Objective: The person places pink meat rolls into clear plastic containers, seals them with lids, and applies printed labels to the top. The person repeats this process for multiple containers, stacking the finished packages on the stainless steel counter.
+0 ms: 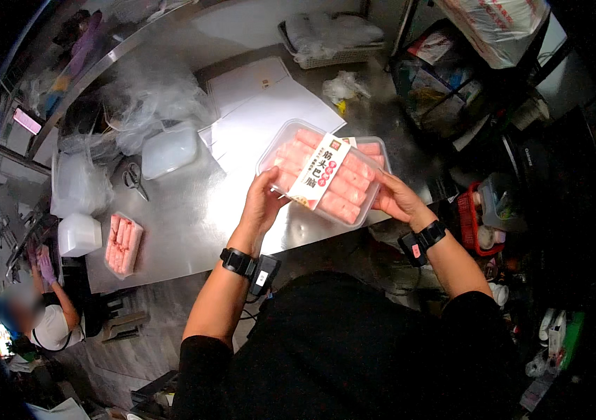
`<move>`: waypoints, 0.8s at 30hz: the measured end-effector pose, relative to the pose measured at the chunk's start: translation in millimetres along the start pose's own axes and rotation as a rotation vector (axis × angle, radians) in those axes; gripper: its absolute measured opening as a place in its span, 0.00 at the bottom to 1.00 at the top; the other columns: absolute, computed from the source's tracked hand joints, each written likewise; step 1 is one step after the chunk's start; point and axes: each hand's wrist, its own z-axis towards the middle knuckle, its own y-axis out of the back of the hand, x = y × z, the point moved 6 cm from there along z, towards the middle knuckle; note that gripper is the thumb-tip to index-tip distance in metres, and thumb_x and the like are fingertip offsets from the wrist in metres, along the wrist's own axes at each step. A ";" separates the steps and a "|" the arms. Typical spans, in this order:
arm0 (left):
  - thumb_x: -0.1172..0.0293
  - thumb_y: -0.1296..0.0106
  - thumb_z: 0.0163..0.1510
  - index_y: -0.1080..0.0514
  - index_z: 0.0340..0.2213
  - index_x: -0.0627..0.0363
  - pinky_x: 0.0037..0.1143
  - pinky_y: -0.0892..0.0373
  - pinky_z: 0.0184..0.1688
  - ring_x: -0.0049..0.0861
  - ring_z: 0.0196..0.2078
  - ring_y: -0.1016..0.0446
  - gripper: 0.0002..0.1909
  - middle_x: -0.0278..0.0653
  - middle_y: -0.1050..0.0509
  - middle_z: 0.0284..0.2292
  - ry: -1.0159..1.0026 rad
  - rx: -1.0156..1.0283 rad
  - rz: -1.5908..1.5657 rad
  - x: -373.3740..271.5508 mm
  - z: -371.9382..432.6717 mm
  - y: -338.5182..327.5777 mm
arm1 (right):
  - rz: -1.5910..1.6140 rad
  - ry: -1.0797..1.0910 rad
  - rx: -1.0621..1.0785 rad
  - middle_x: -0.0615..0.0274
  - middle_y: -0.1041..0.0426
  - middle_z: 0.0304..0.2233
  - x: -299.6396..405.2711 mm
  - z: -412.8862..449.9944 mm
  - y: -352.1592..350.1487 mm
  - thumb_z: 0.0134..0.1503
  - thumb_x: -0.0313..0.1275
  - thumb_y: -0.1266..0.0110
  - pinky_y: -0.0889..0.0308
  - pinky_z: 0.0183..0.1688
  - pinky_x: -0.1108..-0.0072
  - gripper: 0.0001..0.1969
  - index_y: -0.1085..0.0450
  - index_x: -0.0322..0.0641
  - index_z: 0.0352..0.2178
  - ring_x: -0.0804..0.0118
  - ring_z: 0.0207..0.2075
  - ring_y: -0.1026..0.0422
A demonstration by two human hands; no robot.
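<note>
Between my hands is a clear plastic tray of rolled pink meat slices (pixel 348 181) with a printed paper band (pixel 320 170) across it. My left hand (pixel 264 199) grips its left end, thumb on top. My right hand (pixel 397 195) holds the right end. Behind it, partly hidden, shows another tray of meat rolls (pixel 374 149); whether my hands also hold that one, I cannot tell. A third tray of meat rolls (pixel 123 245), without a band, lies on the steel table (pixel 187 236) at the left. Black-handled scissors (pixel 135 180) lie beyond it.
White paper sheets (pixel 271 100) lie on the table behind the trays. Lidded or stacked clear containers (pixel 169 150), plastic bags (pixel 156 100) and a white tub (pixel 79 234) are at the left. A red basket (pixel 468 220) stands right. A gloved co-worker (pixel 51 320) is at far left.
</note>
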 end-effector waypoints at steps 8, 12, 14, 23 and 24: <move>0.58 0.59 0.51 0.40 0.42 0.62 0.31 0.37 0.46 0.27 0.42 0.36 0.21 0.39 0.35 0.38 0.047 0.016 0.406 28.9 39.0 -37.0 | -0.266 0.261 -0.391 0.59 0.35 0.38 47.9 13.1 86.7 0.53 0.35 0.56 0.35 0.38 0.78 0.17 0.42 0.34 0.41 0.70 0.36 0.33; 0.55 0.59 0.51 0.41 0.44 0.66 0.30 0.37 0.43 0.28 0.42 0.35 0.27 0.43 0.34 0.40 0.022 0.012 0.570 40.5 50.0 -46.6 | -0.396 0.225 -0.421 0.59 0.32 0.33 61.4 30.0 97.2 0.53 0.34 0.56 0.36 0.35 0.82 0.15 0.38 0.32 0.37 0.73 0.33 0.32; 0.56 0.58 0.51 0.39 0.42 0.68 0.27 0.37 0.41 0.27 0.38 0.34 0.26 0.44 0.32 0.37 -0.004 -0.017 0.671 44.1 54.4 -48.0 | -0.470 0.155 -0.445 0.58 0.32 0.36 63.5 37.0 113.7 0.54 0.33 0.58 0.36 0.37 0.82 0.15 0.39 0.33 0.39 0.72 0.35 0.32; 0.59 0.51 0.45 0.30 0.28 0.73 0.25 0.36 0.28 0.24 0.24 0.32 0.22 0.43 0.28 0.22 -0.075 -0.108 0.914 59.4 57.4 -27.3 | -0.706 0.085 -0.459 0.60 0.32 0.35 60.4 52.8 121.3 0.54 0.35 0.59 0.37 0.37 0.82 0.16 0.38 0.33 0.39 0.73 0.35 0.33; 0.60 0.50 0.44 0.31 0.29 0.73 0.25 0.36 0.30 0.25 0.28 0.32 0.21 0.47 0.29 0.28 -0.007 -0.116 0.942 59.9 57.0 -23.5 | -0.745 0.078 -0.469 0.60 0.32 0.35 59.3 54.6 120.4 0.54 0.36 0.59 0.37 0.37 0.82 0.16 0.38 0.33 0.39 0.73 0.35 0.33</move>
